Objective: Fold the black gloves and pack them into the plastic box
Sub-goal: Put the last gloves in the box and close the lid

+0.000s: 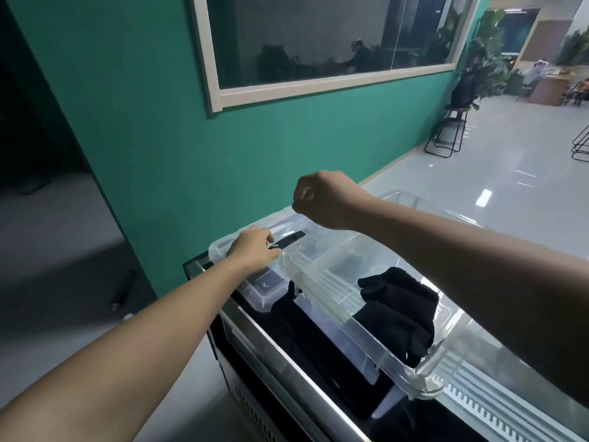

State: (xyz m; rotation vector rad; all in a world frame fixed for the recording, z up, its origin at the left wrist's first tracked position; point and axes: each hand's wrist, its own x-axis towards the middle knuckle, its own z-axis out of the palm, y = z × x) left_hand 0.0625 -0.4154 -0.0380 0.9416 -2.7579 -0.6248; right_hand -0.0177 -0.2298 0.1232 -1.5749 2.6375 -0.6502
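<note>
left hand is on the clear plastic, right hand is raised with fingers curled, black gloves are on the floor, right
Not quite. The black gloves are not on the floor: the head view shows them inside the clear plastic box. The rest holds: the left hand is on clear plastic and the right hand is raised, fingers curled.

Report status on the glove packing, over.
Left hand flat on clear plastic lid; right hand raised, fingers curled, grip unclear. Black fabric gloves bunched inside clear plastic box, top uncovered. Nothing blocking.
</note>
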